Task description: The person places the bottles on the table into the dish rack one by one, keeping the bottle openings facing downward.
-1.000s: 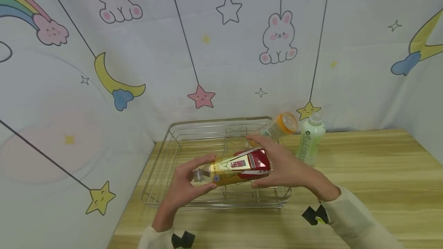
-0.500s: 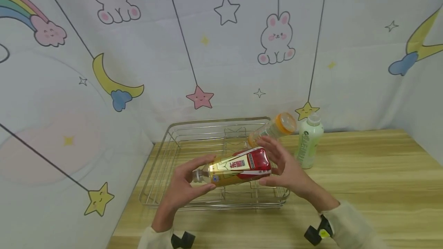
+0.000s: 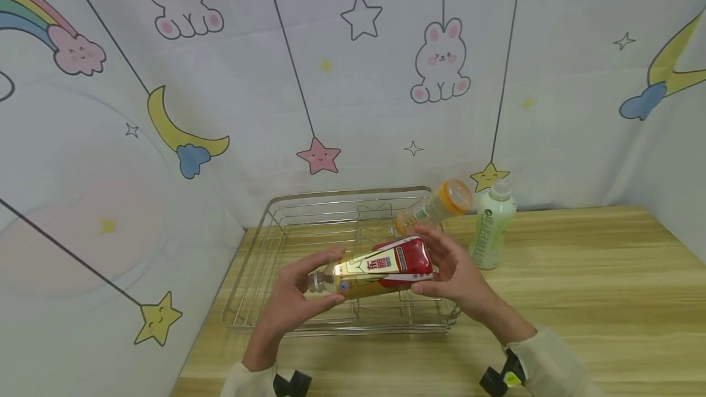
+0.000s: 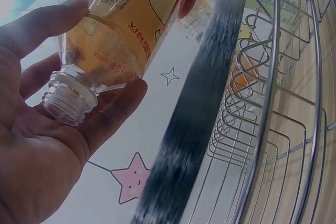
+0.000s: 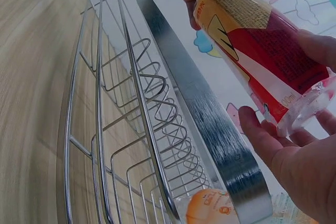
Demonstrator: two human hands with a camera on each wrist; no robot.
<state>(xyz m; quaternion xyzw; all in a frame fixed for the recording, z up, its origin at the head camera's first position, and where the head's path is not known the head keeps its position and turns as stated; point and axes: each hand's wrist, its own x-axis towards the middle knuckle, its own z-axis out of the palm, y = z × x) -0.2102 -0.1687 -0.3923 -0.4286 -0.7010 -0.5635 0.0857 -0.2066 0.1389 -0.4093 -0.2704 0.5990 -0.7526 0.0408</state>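
A clear plastic bottle (image 3: 380, 267) with a yellow and red label lies almost level above the wire rack, its uncapped neck pointing left. My left hand (image 3: 300, 290) grips the shoulder at the neck end, thumb on one side and fingers on the other. At the red base end, my right hand (image 3: 455, 277) holds the bottle between thumb and fingers. The left wrist view shows the bare threaded neck of the bottle (image 4: 71, 95) over the palm. In the right wrist view the thumb lies against the label of the bottle (image 5: 262, 45), with the fingers by the clear base.
Beneath the bottle stands a metal wire rack (image 3: 270, 329) on the wooden table (image 3: 579, 299). A clear bottle with orange ends (image 3: 432, 206) leans in its back right corner. Right of the rack stands a pale green bottle (image 3: 493, 228). A patterned curtain (image 3: 375, 109) hangs behind.
My right hand has drawn back to the right along the base, its fingers spreading, then moved slightly in against it. My left hand and the bottle stay nearly in place.
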